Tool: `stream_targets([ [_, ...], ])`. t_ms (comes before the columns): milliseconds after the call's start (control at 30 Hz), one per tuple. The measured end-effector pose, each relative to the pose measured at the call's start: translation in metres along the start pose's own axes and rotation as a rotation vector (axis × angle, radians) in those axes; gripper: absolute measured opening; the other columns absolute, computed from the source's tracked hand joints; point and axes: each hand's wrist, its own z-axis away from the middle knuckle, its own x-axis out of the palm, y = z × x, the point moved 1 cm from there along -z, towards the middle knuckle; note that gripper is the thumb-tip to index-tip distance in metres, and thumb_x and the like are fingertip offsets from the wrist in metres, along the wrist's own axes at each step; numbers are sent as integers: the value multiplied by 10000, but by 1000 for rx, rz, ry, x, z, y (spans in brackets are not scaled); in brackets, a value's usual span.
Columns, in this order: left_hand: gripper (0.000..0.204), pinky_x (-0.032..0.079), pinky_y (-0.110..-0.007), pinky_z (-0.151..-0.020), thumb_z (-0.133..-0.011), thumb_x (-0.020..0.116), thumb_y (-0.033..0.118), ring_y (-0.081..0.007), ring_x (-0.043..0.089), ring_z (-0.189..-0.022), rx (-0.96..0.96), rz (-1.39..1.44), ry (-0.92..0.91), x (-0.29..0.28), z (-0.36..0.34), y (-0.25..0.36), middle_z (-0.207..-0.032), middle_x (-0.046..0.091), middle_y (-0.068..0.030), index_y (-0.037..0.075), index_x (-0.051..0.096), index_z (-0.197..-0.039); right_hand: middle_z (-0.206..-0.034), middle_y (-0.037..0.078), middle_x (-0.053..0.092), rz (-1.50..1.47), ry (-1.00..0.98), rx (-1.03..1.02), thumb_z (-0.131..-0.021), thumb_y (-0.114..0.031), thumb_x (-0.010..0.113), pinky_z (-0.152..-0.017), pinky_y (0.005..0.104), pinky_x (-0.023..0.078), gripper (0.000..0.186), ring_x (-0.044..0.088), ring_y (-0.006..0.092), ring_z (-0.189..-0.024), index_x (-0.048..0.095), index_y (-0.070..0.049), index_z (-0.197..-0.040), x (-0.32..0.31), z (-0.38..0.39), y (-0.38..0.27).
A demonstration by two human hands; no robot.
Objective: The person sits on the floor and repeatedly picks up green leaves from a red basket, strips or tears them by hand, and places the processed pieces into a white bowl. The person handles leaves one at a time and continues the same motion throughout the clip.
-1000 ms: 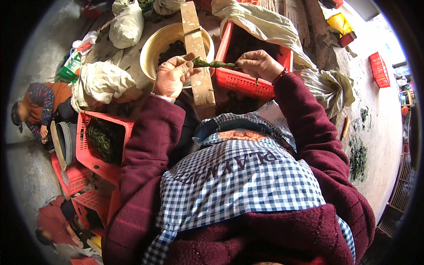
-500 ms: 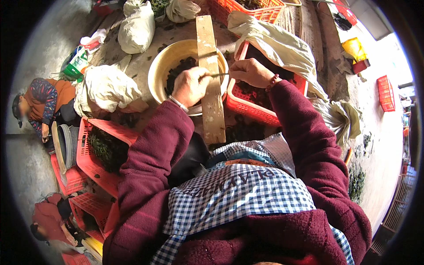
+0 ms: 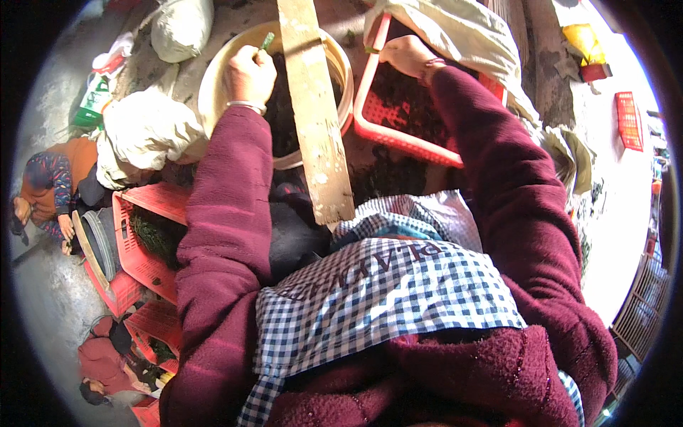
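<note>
My left hand (image 3: 249, 75) is closed on a short green leafy piece (image 3: 268, 40), raised over the left part of a cream bowl (image 3: 210, 99) that holds dark leafy stuff. A wooden plank (image 3: 320, 149) lies across the bowl, splashed with pale marks. To the plank's right, my right hand (image 3: 405, 55) pinches a small green piece (image 3: 371, 50) at the left rim of a red plastic crate (image 3: 405, 146) with dark material inside. A pale cloth (image 3: 462, 32) drapes over that crate's far side.
At left are white sacks (image 3: 149, 132), red crates (image 3: 142, 235) with greens, and two people (image 3: 60, 171) (image 3: 99, 359) at work. A yellow object (image 3: 583, 43) and another red crate (image 3: 629, 121) stand at right.
Both my hands have moved forward and apart, one to each side of the plank. The green length that stretched between them no longer does; a piece now shows at each hand.
</note>
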Motion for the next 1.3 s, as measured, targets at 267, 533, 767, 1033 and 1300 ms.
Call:
stream_targets([
  [267,295,429,-344,-579,-847,563,240,-150,500,-577,-435,271,-412,6,23,-17,-586,535,-101,-38,619,-766,-756,98,615,-306,-269,-276,-830,-118,522,-689,313,499,181,615,220,-731,631,-3,-917,18,148,-60],
  [533,542,476,-241,-623,-881,545,468,-98,571,-740,-577,418,-706,-30,50,15,-924,624,-74,-39,592,-1068,-698,24,561,194,-465,-596,-710,-173,590,-621,288,498,82,603,177,-684,582,-96,-734,18,179,-2],
  [767,529,409,-282,-853,-864,607,394,-140,516,-936,-372,542,-817,-10,61,21,-1024,587,-100,-68,514,-1104,-728,148,636,31,-573,182,-744,-256,561,-648,390,491,226,631,284,-706,664,-57,-760,99,153,152],
  [1033,492,377,-275,-912,-909,556,333,-138,486,-1026,-403,585,-905,-15,55,33,-1133,543,-98,-59,450,-1188,-754,169,627,-32,-551,314,-721,-289,598,-642,396,474,259,610,287,-677,650,-41,-774,255,143,176],
  [1300,464,401,-276,-883,-896,576,338,-128,505,-983,-351,592,-863,-13,58,23,-1079,572,-95,-52,495,-1133,-725,15,606,-1161,139,616,-770,-282,716,-567,258,434,229,535,90,-671,642,-72,-824,127,114,140],
])
